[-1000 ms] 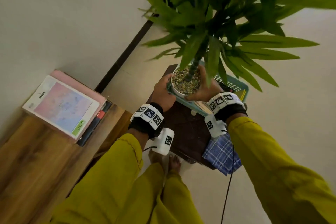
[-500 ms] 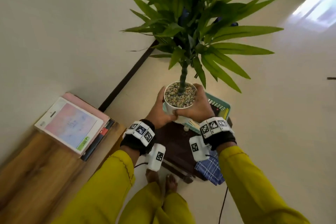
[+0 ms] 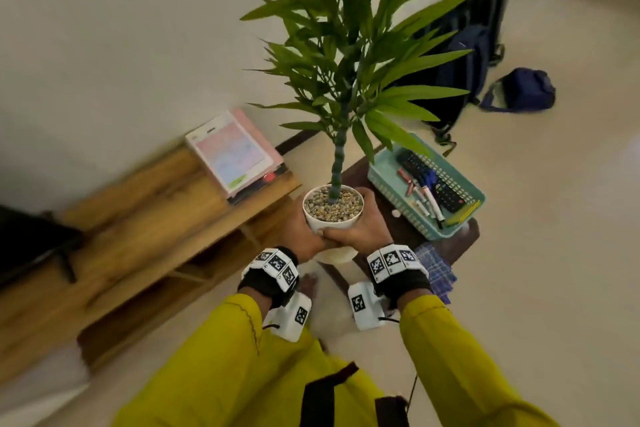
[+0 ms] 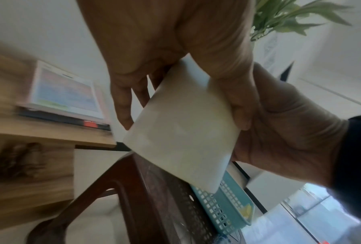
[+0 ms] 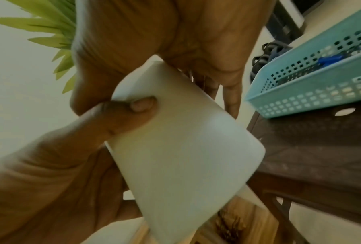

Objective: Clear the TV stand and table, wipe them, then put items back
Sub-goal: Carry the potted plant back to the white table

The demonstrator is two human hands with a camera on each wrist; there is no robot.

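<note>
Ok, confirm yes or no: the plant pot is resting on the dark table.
No, both hands hold the plant pot in the air beside the dark table.

One potted plant (image 3: 333, 208), two hands (image 3: 360, 229), one teal basket (image 3: 398, 198) at two o'clock holding one black remote (image 3: 433, 180), one stack of books (image 3: 235, 152) at ten o'clock, two dark bags (image 3: 519, 90).
</note>
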